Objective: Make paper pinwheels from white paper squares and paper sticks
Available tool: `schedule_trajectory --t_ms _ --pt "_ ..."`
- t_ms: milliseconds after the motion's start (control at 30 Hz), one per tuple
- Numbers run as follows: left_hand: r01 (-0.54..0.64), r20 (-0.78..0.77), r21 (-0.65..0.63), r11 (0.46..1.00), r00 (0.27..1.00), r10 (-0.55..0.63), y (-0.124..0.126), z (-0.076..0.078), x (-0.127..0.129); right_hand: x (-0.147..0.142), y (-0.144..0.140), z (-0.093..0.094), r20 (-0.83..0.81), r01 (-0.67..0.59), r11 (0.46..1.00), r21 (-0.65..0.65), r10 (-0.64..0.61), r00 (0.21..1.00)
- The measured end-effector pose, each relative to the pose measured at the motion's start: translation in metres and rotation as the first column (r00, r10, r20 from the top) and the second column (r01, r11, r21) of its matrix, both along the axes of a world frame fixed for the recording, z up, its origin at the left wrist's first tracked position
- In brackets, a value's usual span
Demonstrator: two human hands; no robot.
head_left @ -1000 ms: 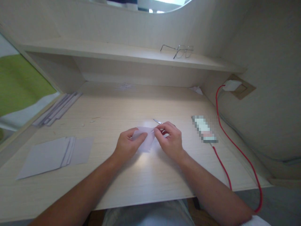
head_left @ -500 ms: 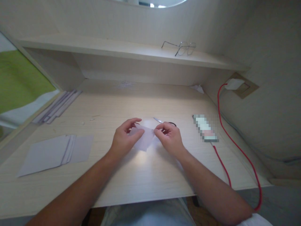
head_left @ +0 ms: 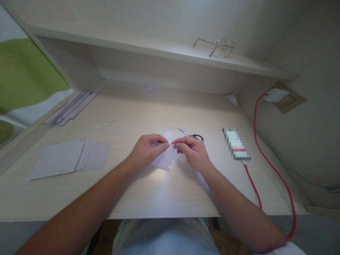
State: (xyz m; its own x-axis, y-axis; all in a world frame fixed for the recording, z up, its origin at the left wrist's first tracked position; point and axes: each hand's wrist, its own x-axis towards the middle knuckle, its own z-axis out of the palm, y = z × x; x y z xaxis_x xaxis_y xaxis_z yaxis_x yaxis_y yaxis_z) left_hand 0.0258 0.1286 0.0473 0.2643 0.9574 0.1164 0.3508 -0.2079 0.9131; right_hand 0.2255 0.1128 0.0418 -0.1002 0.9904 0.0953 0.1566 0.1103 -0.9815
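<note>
A small piece of white paper [head_left: 163, 160] hangs between my two hands, just above the desk. My left hand [head_left: 150, 150] pinches its upper edge between thumb and fingers. Close beside it, my right hand [head_left: 192, 151] pinches the paper's upper right corner, the fingertips of both hands nearly meeting. A narrow folded strip shows along the edge between them. Behind my right hand lies a pair of scissors [head_left: 190, 134] with black handles, its blades pointing back left. Another pale sheet on the desk is partly hidden behind my hands.
Stacked paper sheets [head_left: 61, 157] lie at the left, with paper strips [head_left: 71, 108] behind them. A phone [head_left: 236, 144] on a red cable [head_left: 268, 152] lies at the right. Glasses [head_left: 223, 47] rest on the shelf [head_left: 132, 40]. Thin white scraps [head_left: 148, 88] sit at the back.
My left fingers have closed in toward my right fingertips at the paper's upper edge. The paper has tilted, and the scissors show more fully. The view has shifted slightly.
</note>
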Motion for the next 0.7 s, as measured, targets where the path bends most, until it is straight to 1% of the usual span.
schedule_trajectory --t_ms 100,233,400,700 --pt "-0.016 0.067 -0.097 0.995 0.998 0.022 0.0017 -0.0009 0.0005 -0.0001 0.0008 -0.0003 -0.098 -0.011 1.000 0.005 0.011 0.995" --pt "-0.024 0.142 -0.156 0.987 0.989 0.047 0.0040 -0.0035 0.0006 -0.0008 0.0007 -0.0001 -0.199 -0.047 0.999 -0.024 0.042 0.979" --pt "-0.009 0.226 -0.210 0.978 0.972 0.057 0.0036 -0.0013 0.0013 0.0000 0.0013 0.0004 -0.212 -0.101 0.994 -0.050 0.089 0.973" --pt "0.019 0.248 -0.239 0.971 0.968 0.042 0.0033 -0.0027 0.0011 0.0002 -0.0005 0.0016 -0.222 -0.171 0.985 -0.031 0.160 0.962"
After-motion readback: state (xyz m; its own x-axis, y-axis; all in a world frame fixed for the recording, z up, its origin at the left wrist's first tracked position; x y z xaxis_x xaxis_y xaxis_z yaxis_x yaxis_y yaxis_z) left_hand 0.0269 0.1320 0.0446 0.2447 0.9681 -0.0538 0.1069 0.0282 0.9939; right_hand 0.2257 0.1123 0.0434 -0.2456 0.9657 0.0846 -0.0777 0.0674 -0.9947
